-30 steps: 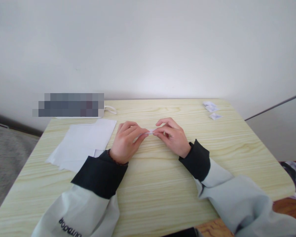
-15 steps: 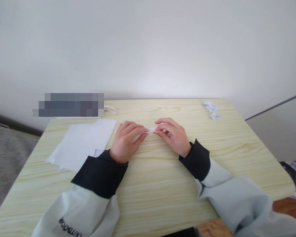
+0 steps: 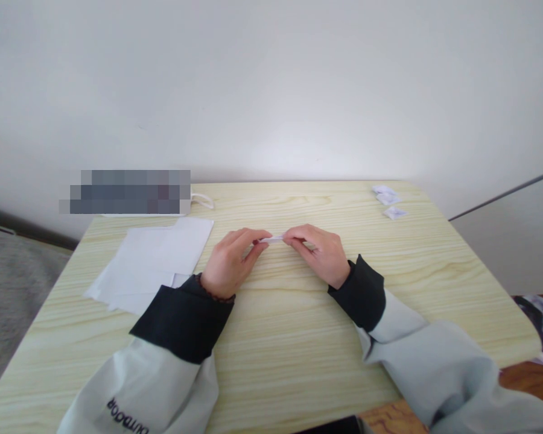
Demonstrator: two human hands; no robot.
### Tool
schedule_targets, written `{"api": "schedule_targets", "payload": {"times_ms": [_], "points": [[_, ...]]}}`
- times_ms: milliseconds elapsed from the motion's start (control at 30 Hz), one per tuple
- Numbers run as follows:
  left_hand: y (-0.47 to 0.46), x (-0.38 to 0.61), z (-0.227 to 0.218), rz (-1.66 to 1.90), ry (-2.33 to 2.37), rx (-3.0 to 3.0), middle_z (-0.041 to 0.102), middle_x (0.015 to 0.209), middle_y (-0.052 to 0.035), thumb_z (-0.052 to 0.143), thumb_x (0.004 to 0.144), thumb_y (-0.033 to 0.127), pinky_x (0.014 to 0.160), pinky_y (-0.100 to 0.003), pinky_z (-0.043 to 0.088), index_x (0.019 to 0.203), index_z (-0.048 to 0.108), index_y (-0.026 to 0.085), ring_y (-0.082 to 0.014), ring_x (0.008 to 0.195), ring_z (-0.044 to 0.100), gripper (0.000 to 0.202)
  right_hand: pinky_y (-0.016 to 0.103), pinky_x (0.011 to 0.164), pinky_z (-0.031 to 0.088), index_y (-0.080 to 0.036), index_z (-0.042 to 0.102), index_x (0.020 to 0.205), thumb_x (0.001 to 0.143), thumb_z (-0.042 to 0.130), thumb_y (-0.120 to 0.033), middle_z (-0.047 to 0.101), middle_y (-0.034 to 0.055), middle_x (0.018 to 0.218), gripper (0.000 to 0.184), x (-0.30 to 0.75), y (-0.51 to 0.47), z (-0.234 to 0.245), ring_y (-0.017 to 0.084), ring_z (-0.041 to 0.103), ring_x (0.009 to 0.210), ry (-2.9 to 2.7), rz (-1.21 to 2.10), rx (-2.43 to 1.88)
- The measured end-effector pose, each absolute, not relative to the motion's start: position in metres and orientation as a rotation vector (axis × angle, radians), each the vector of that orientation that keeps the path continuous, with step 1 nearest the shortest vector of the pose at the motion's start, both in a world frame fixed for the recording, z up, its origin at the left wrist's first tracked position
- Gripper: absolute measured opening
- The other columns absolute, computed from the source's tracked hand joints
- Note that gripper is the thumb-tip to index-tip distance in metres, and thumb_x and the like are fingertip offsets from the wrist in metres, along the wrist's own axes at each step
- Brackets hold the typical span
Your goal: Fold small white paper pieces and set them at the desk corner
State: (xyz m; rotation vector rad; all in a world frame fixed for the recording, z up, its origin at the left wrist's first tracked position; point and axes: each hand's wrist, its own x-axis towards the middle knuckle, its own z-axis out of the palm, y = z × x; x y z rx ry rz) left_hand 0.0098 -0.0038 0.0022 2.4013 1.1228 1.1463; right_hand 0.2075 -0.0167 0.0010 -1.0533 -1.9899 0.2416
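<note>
A small folded piece of white paper (image 3: 276,239) is stretched between my two hands above the middle of the table. My left hand (image 3: 232,258) pinches its left end between thumb and fingers. At the right end my right hand (image 3: 320,250) grips it in the same way, fingertips pressed together. The paper shows as a narrow strip, with both ends hidden by my fingers. Left of my left hand lies a loose stack of white paper sheets (image 3: 158,250), partly covered by my left sleeve.
Several small folded white paper pieces (image 3: 388,196) lie at the back right of the wood-patterned table (image 3: 280,343). A blurred-out object (image 3: 131,196) with a white loop (image 3: 203,200) stands at the back left. Behind the table rises a white wall (image 3: 271,90).
My right hand's raised fingers have come down onto the paper. The left fingers have shifted slightly, and the paper between the hands looks narrower.
</note>
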Motion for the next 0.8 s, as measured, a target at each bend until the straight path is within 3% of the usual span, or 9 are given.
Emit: {"api": "schedule_targets", "payload": {"times_ms": [167,333,633,800], "points": [[-0.005,0.01,0.003,1.064,1.068,2.389,0.065,0.077,-0.0019,0.056,0.085,0.027,0.068,-0.024,0.046,0.096,0.063,0.017,-0.0125,0.069,0.059,0.016,0.02,0.066,0.054,-0.022,0.06,0.101,0.084,0.06,-0.026,0.072,-0.0011,0.084,0.018,0.206,-0.019,0.0,0.012,0.069,0.076,-1.937,0.321,-1.099],[-0.005,0.01,0.009,1.067,1.005,2.286,0.065,0.076,-0.0029,0.055,0.085,0.024,0.065,-0.023,0.044,0.082,0.065,0.016,-0.0119,0.069,0.057,0.013,0.019,0.068,0.052,-0.022,0.066,0.086,0.084,0.06,-0.024,0.073,-0.0005,0.082,0.006,0.207,-0.019,0.002,0.011,0.068,0.073,-2.043,0.184,-1.01],[-0.008,0.013,0.018,0.969,1.044,2.029,0.069,0.077,-0.0042,0.057,0.081,0.03,0.065,-0.025,0.045,0.08,0.068,0.015,-0.0144,0.069,0.059,0.019,0.019,0.068,0.053,-0.018,0.065,0.089,0.085,0.059,-0.016,0.071,0.0035,0.083,0.008,0.208,-0.02,0.005,0.01,0.066,0.074,-2.087,0.107,-0.794],[-0.006,0.013,0.017,0.863,1.049,1.752,0.068,0.068,-0.0026,0.059,0.078,0.039,0.051,-0.022,0.041,0.077,0.069,0.014,-0.0119,0.057,0.054,0.027,0.02,0.069,0.053,-0.022,0.066,0.093,0.087,0.056,-0.02,0.071,0.0022,0.089,0.012,0.211,-0.022,0.004,0.01,0.066,0.078,-2.147,0.063,-0.779]]}}
